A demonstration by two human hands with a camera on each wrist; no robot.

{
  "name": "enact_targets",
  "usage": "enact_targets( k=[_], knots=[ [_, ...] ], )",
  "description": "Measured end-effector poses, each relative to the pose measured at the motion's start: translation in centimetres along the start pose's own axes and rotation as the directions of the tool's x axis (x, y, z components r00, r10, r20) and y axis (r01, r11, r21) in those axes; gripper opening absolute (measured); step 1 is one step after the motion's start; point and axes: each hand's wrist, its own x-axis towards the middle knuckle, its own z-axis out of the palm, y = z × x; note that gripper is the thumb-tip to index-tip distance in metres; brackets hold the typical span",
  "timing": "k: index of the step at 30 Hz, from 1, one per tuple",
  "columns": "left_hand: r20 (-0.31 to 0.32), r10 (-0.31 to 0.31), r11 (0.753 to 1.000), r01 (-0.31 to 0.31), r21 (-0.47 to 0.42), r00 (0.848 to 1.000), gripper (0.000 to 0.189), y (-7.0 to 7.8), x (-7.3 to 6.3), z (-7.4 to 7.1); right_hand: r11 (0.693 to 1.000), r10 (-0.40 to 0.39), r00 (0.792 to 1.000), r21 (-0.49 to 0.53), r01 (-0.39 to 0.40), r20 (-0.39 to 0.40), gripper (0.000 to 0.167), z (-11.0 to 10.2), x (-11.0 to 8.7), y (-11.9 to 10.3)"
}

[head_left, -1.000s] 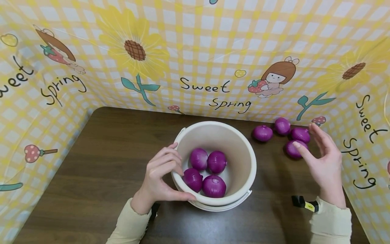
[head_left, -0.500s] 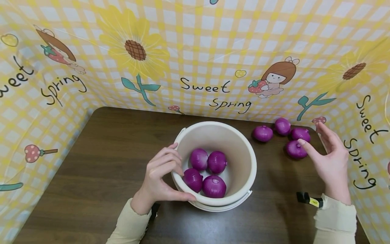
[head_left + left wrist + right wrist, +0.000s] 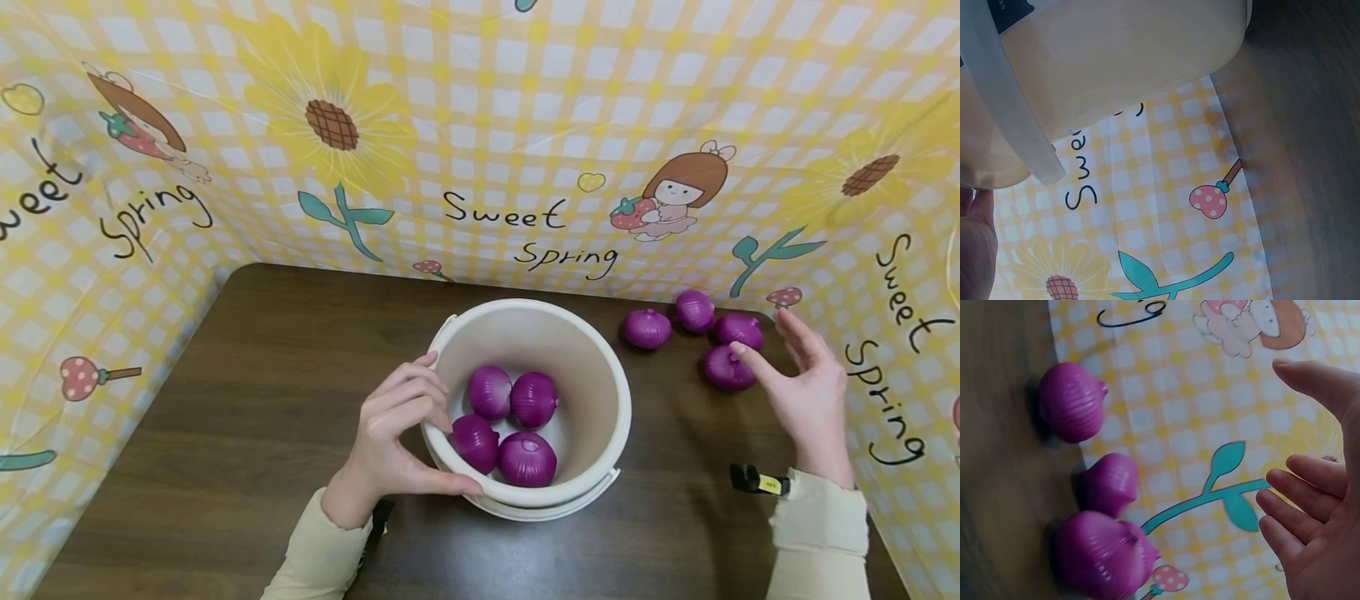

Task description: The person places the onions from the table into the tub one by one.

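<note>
Looks halfway: four onions (image 3: 528, 458) in bucket (image 3: 622, 400), four loose onions (image 3: 647, 328) on table (image 3: 262, 400).
Left hand (image 3: 393, 433) grips bucket; right hand (image 3: 813, 396) empty, fingers relaxed, beside loose onions.

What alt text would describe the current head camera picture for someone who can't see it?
A person's left hand grips a white bucket with four purple onions inside, while the right hand hovers near four more onions on a dark wooden table. Behind is a yellow checked backdrop printed with sunflowers and "Sweet Spring".

Right hand (image 3: 810, 393) slightly farther right than a second ago
</note>
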Motion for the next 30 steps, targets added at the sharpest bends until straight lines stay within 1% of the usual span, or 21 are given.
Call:
enact_targets(
  k=[4,9,17,21,30],
  knots=[
    [0.0,-0.002,1.0,0.002,0.0,1.0,0.059,0.0,0.0,0.0,0.998,0.053,0.998,-0.028,-0.052,0.025,0.078,0.1,0.3,1.0],
    [0.001,-0.008,1.0,0.008,-0.001,1.0,0.059,-0.1,-0.1,0.0,0.996,0.088,0.995,-0.032,-0.087,0.05,0.08,0.3,0.7,2.6],
    [0.004,-0.015,1.0,0.015,-0.001,1.0,0.059,-0.1,-0.2,0.0,0.991,0.13,0.987,-0.048,-0.126,0.094,0.082,0.8,1.1,5.1],
    [0.005,-0.018,1.0,0.018,-0.001,1.0,0.059,0.0,-0.1,0.0,0.988,0.156,0.983,-0.034,-0.153,0.101,0.083,1.1,1.1,6.0],
    [0.004,-0.018,1.0,0.018,-0.003,1.0,0.059,0.0,-0.1,-0.1,0.982,0.185,0.976,-0.057,-0.179,0.115,0.085,1.5,1.0,7.8]
  ],
)
